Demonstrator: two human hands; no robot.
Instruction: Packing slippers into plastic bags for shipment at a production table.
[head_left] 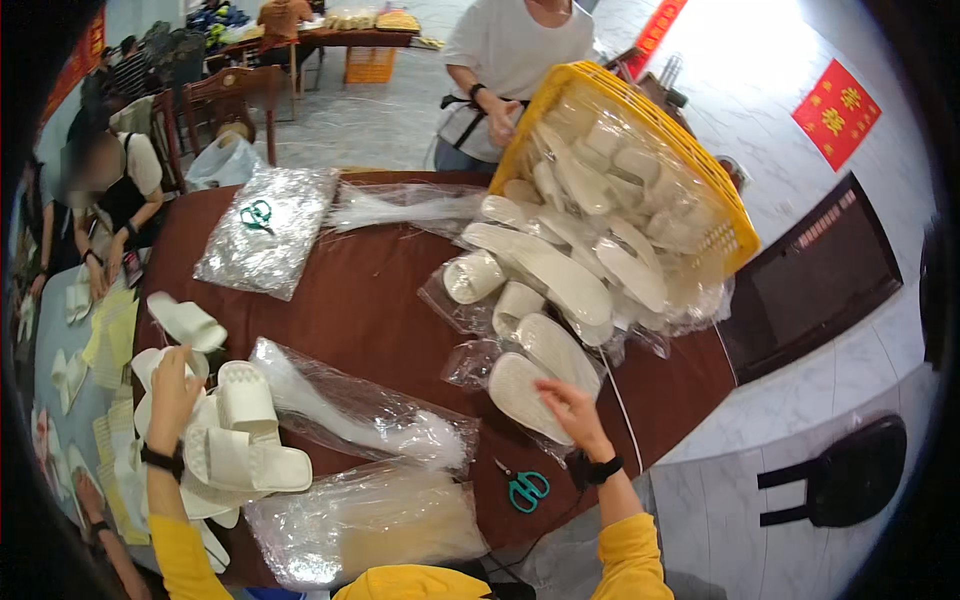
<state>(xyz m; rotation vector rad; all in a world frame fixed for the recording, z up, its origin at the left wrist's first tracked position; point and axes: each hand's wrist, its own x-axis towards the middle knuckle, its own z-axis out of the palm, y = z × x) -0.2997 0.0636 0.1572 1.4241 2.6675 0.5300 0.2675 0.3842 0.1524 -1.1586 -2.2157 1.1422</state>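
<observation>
Off-white slippers [290, 470] on a dark brown counter [350, 290]
The crate [590, 85] is bright yellow, as are the worker's sleeves [185, 560], with a black wristband [163, 461]; clear plastic bags [320, 378] shine silvery white; the scissors [527, 492] have teal handles; a co-worker's shirt [515, 45] is white, the poster [838, 115] red with gold characters, the chair [860, 472] black, the floor [700, 500] pale with grey marble veining
</observation>
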